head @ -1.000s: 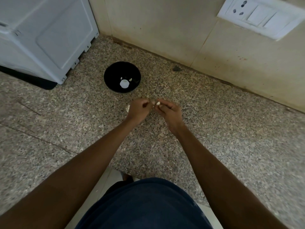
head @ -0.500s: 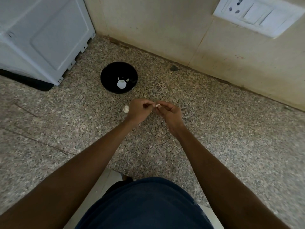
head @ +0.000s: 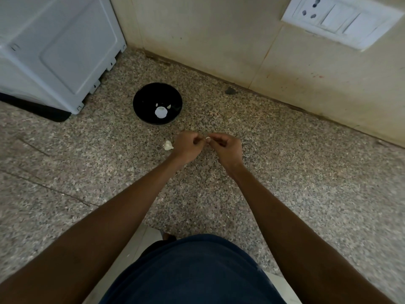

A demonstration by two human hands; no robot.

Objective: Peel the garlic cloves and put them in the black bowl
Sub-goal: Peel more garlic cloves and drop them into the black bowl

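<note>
A person works a garlic clove (head: 207, 138) over a speckled stone bench (head: 285, 172), the left hand (head: 188, 145) and right hand (head: 225, 147) meeting fingertip to fingertip, each grip pinched on the small pale clove held between them; its long axis cannot be made out. The black bowl (head: 140, 106) sits near at about 11 o'clock from the hands, closer to the left hand, so a peeled clove would travel up and leftward. Inside the bowl lie one larger white piece and two small pale bits. The rest of the garlic bulb (head: 168, 145) rests on the bench just beside the left hand, at its 9 o'clock.
</note>
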